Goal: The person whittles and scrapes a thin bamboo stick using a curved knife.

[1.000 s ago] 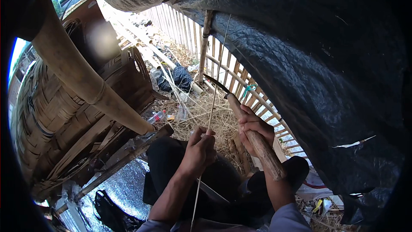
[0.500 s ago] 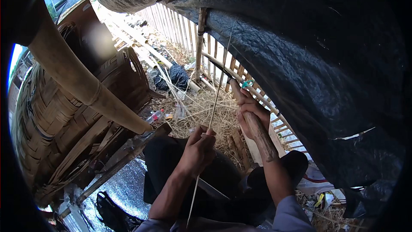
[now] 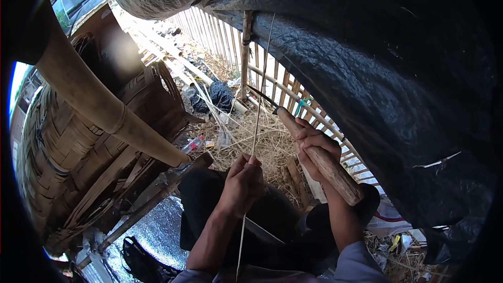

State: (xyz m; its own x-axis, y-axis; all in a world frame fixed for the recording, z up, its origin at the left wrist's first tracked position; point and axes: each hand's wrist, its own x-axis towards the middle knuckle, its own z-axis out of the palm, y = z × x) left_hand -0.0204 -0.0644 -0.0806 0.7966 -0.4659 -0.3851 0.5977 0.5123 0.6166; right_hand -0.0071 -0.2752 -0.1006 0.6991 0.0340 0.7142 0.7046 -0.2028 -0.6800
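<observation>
Long and thin, a pale bamboo strip rises from my left hand, whose fingers are closed around it. Its lower end trails down past my wrist toward my lap. My right hand is wrapped round the thick wooden handle of a knife. The handle slants from lower right to upper left, and the narrow dark blade points away from me. In this view the blade crosses the strip well above my left hand; whether the two touch, I cannot tell.
A woven bamboo basket and a thick bamboo pole stand at left. Black plastic sheeting hangs at right beside a bamboo slat fence. Shavings cover the ground ahead, with a plastic bottle near them.
The knife's handle end has swung right and its blade leans further left. The strip's upper end has shifted left, so it stands more upright. My left hand has barely moved.
</observation>
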